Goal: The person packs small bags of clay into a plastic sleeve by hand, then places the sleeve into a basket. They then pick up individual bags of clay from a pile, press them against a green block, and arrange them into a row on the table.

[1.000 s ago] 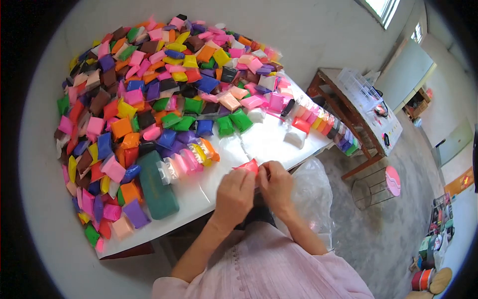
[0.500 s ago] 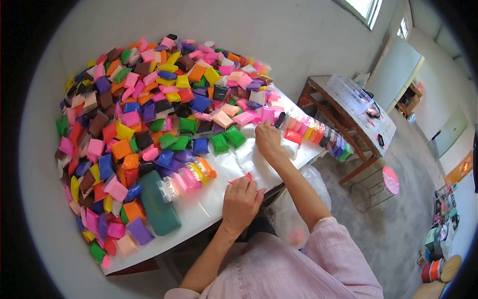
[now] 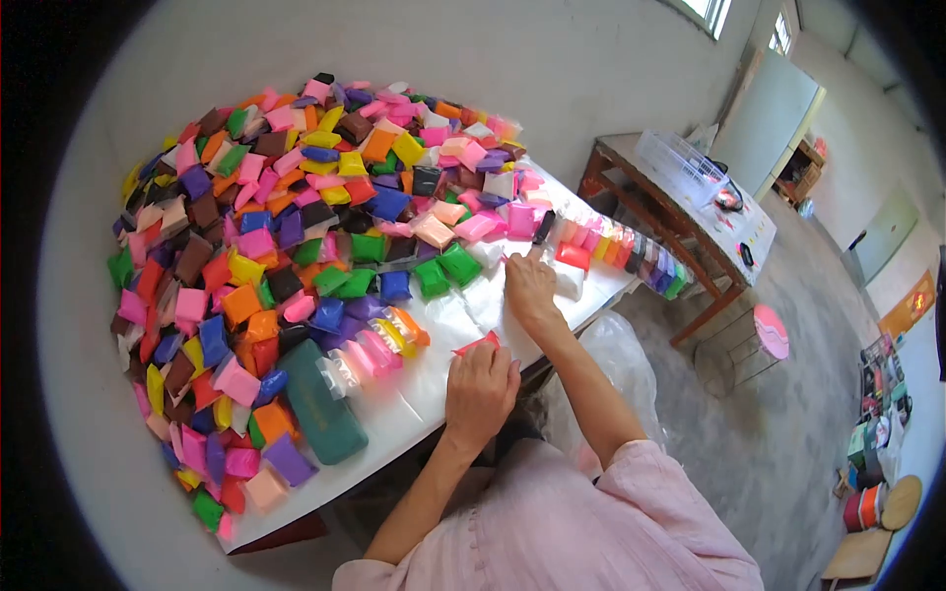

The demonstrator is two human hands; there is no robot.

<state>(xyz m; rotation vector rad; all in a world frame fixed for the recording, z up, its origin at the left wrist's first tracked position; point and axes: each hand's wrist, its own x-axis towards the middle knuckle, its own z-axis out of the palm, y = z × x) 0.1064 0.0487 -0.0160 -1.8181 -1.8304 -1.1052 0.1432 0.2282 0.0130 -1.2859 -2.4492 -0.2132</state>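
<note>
Your left hand (image 3: 480,392) covers most of a red packet (image 3: 478,344) at the desk's (image 3: 394,409) near edge; its grip is closed on it, fingertips hidden. Farther right, your right hand (image 3: 533,294) reaches over the desk, just beside a white packet (image 3: 569,283); you hide that grip, so I cannot tell its width.

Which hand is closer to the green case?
Left. The left hand, with a red packet, is right of the green case; the right hand is farther away, beside a white packet.
</note>
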